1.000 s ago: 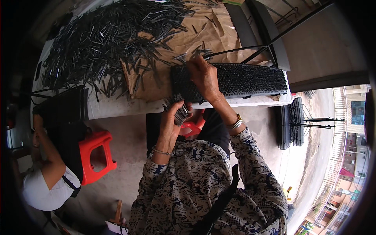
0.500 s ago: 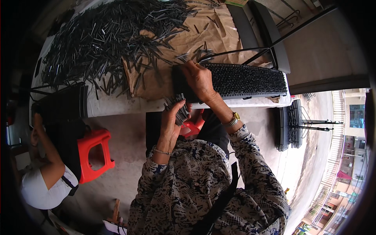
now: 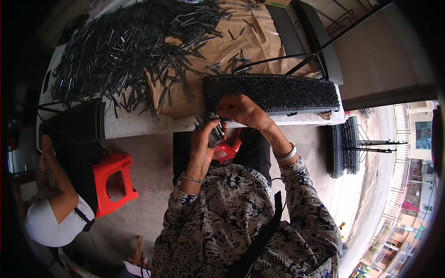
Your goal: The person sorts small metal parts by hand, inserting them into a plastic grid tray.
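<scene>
My left hand [image 3: 204,135] is closed around a bundle of thin dark strips [image 3: 214,133], whose ends stick up above the thumb just off the table's front edge. Beside that bundle, my right hand [image 3: 243,111] has its fingertips drawn together close to the strip ends. What those fingers pinch, if anything, is too small to make out. Behind my right hand lies a long black perforated panel [image 3: 278,95], densely set with short upright pieces over its middle and right. Fewer pieces show at its left end, partly covered by my hand.
A large heap of loose black strips [image 3: 125,51] spreads over brown paper [image 3: 259,39] on the white-covered table [image 3: 139,129]. At left, a co-worker's arm [image 3: 60,171] reaches a similar dark panel [image 3: 79,123] near a red stool [image 3: 113,185]. Black racks [image 3: 345,146] stand at right.
My right hand has come down from the left end of the panel toward the bundle, its wrist turning. My left hand stays in place with the strips.
</scene>
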`<act>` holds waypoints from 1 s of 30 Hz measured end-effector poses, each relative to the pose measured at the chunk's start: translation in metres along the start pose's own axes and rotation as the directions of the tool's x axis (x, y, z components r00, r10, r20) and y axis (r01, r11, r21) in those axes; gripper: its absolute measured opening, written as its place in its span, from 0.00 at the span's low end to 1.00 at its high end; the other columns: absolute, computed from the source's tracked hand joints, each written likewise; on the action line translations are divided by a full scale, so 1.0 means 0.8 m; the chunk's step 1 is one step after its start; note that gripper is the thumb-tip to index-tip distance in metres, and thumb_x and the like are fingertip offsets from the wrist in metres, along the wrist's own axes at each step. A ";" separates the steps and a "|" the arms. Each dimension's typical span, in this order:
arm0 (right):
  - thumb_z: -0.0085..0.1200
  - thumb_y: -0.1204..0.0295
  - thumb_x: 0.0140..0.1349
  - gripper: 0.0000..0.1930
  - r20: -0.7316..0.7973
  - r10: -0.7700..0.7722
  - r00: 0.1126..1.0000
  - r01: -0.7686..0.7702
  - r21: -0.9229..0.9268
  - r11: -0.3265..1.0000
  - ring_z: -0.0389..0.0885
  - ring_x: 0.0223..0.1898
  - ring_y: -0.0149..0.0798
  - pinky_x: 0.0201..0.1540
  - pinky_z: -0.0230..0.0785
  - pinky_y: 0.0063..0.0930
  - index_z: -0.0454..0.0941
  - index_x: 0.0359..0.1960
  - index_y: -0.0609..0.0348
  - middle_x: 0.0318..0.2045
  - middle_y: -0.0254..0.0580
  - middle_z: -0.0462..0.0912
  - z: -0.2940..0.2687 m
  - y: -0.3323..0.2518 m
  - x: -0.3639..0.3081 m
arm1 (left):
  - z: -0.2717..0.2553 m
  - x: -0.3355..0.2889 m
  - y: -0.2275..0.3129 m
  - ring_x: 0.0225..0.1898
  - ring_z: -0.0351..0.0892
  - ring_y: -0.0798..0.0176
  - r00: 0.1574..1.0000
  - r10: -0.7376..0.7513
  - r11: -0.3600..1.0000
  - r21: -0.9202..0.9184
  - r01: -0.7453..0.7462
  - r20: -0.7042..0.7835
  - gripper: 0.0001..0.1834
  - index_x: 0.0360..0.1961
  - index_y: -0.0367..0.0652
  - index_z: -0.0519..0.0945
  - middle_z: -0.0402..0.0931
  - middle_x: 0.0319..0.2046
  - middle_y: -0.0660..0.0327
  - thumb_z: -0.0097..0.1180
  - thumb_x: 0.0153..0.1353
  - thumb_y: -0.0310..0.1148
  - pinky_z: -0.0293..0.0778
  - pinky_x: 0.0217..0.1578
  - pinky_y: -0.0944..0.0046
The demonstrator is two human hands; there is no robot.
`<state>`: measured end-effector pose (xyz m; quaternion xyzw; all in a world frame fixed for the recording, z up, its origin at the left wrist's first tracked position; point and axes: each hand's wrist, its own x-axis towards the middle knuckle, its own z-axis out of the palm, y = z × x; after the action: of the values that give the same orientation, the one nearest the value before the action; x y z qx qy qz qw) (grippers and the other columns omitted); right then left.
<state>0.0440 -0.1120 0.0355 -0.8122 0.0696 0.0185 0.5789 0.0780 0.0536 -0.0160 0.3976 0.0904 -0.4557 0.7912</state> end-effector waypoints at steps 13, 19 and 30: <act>0.52 0.78 0.58 0.07 -0.556 -0.327 0.764 0.143 -0.348 0.926 0.80 0.27 0.49 0.29 0.71 0.34 0.68 0.36 0.61 0.26 0.50 0.78 0.000 0.029 0.046 | -0.001 -0.002 -0.004 0.27 0.79 0.67 0.991 0.082 0.994 0.075 -0.074 -0.109 0.11 0.38 0.39 0.75 0.82 0.34 0.53 0.58 0.57 0.33 0.73 0.24 0.69; 0.53 0.76 0.61 0.05 -0.587 -0.418 0.694 0.159 -0.441 0.883 0.73 0.18 0.31 0.21 0.67 0.25 0.70 0.37 0.58 0.20 0.41 0.75 0.007 0.052 0.066 | -0.003 0.006 -0.006 0.23 0.80 0.65 0.987 0.107 0.994 0.043 -0.103 -0.123 0.11 0.36 0.36 0.77 0.82 0.30 0.52 0.61 0.54 0.30 0.74 0.20 0.70; 0.52 0.75 0.60 0.03 -0.573 -0.461 0.678 0.127 -0.526 0.841 0.79 0.21 0.45 0.24 0.70 0.32 0.72 0.34 0.58 0.22 0.48 0.78 0.006 0.045 0.075 | 0.001 0.026 0.017 0.22 0.79 0.65 0.984 0.155 0.987 0.060 -0.150 -0.085 0.11 0.35 0.36 0.78 0.81 0.28 0.53 0.61 0.53 0.31 0.74 0.20 0.68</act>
<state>0.0987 -0.1248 -0.0063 -0.8708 0.1347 -0.3605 0.3059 0.1002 0.0432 -0.0190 0.4442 0.0830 -0.3778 0.8081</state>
